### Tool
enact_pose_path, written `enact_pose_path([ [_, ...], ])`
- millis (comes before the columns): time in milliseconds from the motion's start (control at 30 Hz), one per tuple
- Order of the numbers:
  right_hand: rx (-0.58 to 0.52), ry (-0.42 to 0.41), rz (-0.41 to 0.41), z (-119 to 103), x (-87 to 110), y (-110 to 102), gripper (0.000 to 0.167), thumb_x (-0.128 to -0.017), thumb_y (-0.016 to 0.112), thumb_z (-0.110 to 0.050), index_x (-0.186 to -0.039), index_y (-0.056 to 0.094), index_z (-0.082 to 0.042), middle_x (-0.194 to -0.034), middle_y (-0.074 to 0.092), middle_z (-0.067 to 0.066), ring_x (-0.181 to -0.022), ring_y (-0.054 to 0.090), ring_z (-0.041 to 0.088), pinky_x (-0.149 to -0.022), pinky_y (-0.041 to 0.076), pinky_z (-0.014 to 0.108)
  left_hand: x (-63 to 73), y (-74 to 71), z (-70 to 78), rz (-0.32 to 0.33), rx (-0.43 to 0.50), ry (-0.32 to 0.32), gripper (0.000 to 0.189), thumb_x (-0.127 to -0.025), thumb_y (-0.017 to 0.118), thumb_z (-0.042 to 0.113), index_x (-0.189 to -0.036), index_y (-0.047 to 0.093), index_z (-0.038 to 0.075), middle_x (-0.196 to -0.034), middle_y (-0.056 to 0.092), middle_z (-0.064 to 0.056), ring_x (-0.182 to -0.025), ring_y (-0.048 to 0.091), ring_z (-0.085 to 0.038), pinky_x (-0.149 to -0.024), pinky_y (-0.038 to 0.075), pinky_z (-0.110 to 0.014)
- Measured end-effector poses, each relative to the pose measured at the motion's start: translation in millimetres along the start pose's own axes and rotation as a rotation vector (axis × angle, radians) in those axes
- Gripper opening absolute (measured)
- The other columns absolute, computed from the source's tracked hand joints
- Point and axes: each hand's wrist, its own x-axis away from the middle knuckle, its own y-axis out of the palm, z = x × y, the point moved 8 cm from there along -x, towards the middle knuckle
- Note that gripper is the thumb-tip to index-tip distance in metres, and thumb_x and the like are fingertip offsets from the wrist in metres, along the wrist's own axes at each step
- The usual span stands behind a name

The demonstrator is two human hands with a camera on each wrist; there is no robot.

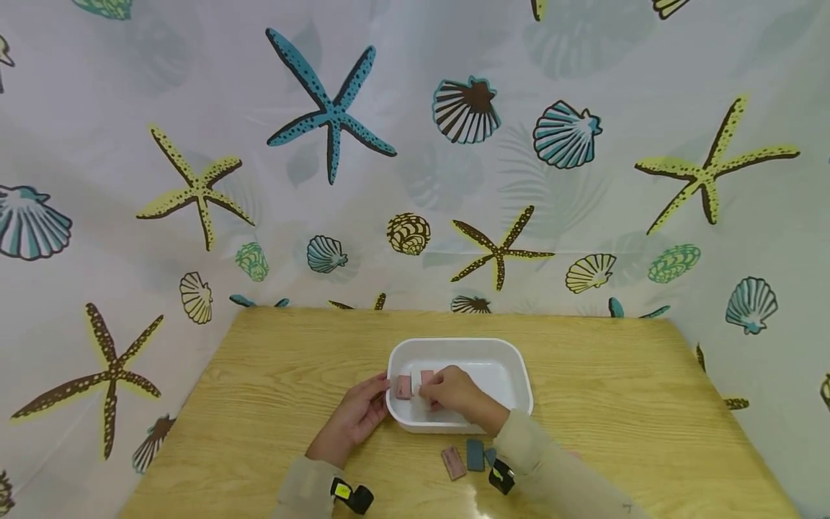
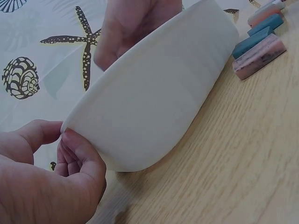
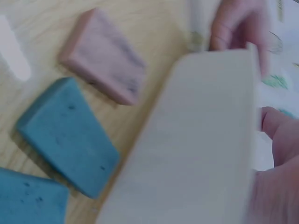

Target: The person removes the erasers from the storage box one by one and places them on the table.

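While pinching the rim of the white tub (image 1: 454, 427) with the left hand (image 1: 355, 417), reaching inside with the right hand (image 1: 459, 393).
Poised beside pink blocks (image 1: 403, 387) at the tub's left end, too hidden at the fingertips to tell if gripping; near loose pink blocks (image 1: 453, 463) and blue blocks (image 1: 475, 455) on the wooden table (image 1: 292, 360).

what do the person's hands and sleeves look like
The left hand and right hand are bare, with no gloves. Both the left sleeve and right sleeve are long, loose and pale beige. The left wrist wears a small black device beside a bright yellow patch; the right wrist has another black unit. I can make out no cables.
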Motion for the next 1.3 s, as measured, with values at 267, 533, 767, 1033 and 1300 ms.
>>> enact_pose_path([
  [267,-0.330,0.037,-0.071,2,13.2,-24,0.028,-0.087,0.058,-0.011,-0.104,0.061,0.011,-0.095,0.062,0.013,-0.081,0.061,0.017,-0.074,0.053,0.032,8.3,5.3,2.9,-0.028,0.007,-0.002,0.049,-0.093,0.054,0.006,-0.135,0.032,-0.008,-0.116,0.054,-0.014,-0.091,0.056,-0.013,-0.081,0.049,-0.027],
  [533,-0.494,0.026,-0.136,16,42.3,-45,0.039,-0.092,0.056,-0.014,-0.115,0.051,0.017,-0.098,0.058,0.012,-0.084,0.060,0.015,-0.078,0.052,0.028,9.5,6.0,-3.8,-0.019,0.009,-0.035,0.046,-0.093,0.054,0.005,-0.133,0.036,-0.007,-0.117,0.053,-0.015,-0.091,0.055,-0.013,-0.081,0.049,-0.027],
  [767,-0.533,-0.003,-0.167,22,68.9,-62,0.044,-0.094,0.055,-0.019,-0.117,0.048,0.017,-0.103,0.055,0.014,-0.090,0.059,0.018,-0.081,0.051,0.029,10.7,2.1,-4.0,-0.010,-0.001,-0.031,0.051,-0.093,0.055,0.007,-0.137,0.033,-0.006,-0.123,0.050,-0.016,-0.093,0.054,-0.013,-0.084,0.048,-0.027],
  [1033,-0.425,0.047,-0.066,46,101.5,-79,0.042,-0.092,0.057,-0.019,-0.116,0.050,0.014,-0.103,0.057,0.013,-0.089,0.060,0.017,-0.078,0.051,0.030,9.0,-1.8,-3.3,-0.016,-0.004,-0.033,0.047,-0.093,0.055,0.008,-0.134,0.037,-0.004,-0.119,0.052,-0.014,-0.091,0.054,-0.013,-0.081,0.049,-0.026],
  [1300,-0.306,0.099,0.053,65,126.3,-89,0.039,-0.088,0.063,-0.020,-0.111,0.053,0.011,-0.097,0.062,0.012,-0.084,0.062,0.023,-0.078,0.052,0.039,6.0,-4.9,-3.7,-0.003,-0.013,-0.031,0.045,-0.093,0.054,0.007,-0.133,0.038,-0.005,-0.115,0.054,-0.012,-0.090,0.053,-0.013,-0.082,0.048,-0.026],
])
